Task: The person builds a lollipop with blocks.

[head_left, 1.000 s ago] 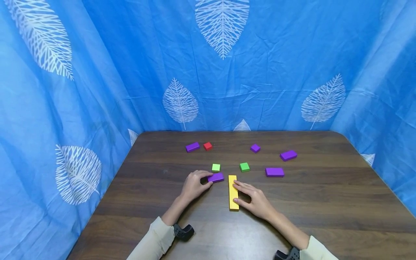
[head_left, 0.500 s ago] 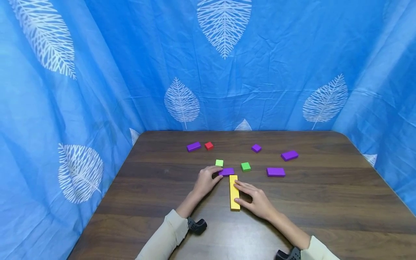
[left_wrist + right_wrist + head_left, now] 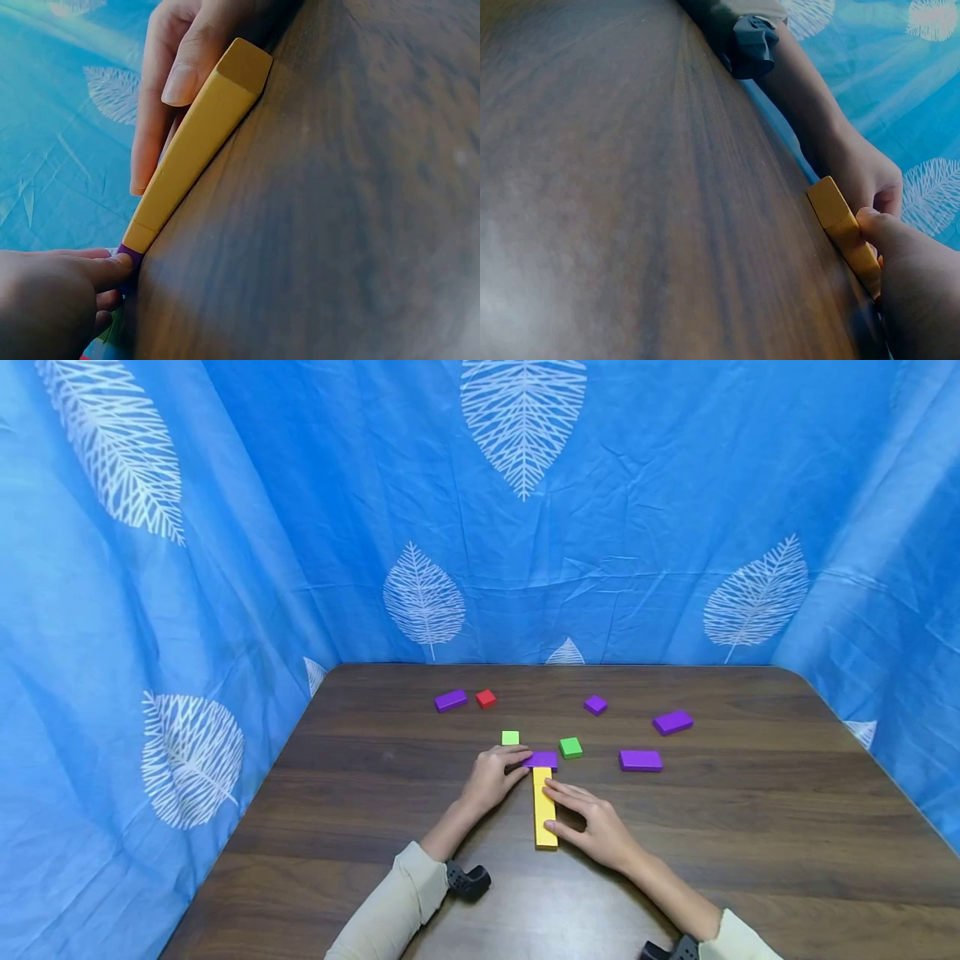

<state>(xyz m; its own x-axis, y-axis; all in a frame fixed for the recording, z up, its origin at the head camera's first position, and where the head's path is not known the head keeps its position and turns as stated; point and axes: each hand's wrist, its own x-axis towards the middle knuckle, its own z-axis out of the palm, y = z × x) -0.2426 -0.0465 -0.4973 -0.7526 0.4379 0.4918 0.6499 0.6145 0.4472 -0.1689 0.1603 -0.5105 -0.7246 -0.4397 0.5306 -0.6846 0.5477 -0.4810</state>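
Note:
A purple rectangular block (image 3: 542,761) lies crosswise at the far end of a yellow strip, and my left hand (image 3: 491,779) pinches its left end between thumb and fingers. The yellow strip (image 3: 544,814) runs toward me; a seam near its far end suggests two blocks end to end. My right hand (image 3: 596,828) touches the strip's right side with thumb and fingertips, fingers fairly straight. In the left wrist view, the yellow strip (image 3: 195,142) meets the purple block (image 3: 129,256) held at the left thumb. The right wrist view shows the yellow strip's near end (image 3: 829,202) beside the right thumb.
Just beyond the left hand is a light green block (image 3: 510,737), and a green block (image 3: 571,747) sits to its right. Purple blocks (image 3: 641,761) lie at right and farther back, with a red block (image 3: 486,698) at back left. Blue curtains (image 3: 637,510) surround the wooden table (image 3: 750,827).
My left hand has slid the purple block rightward, from left of the yellow strip to its far end. The right hand keeps its place at the strip. The head view shifts slightly.

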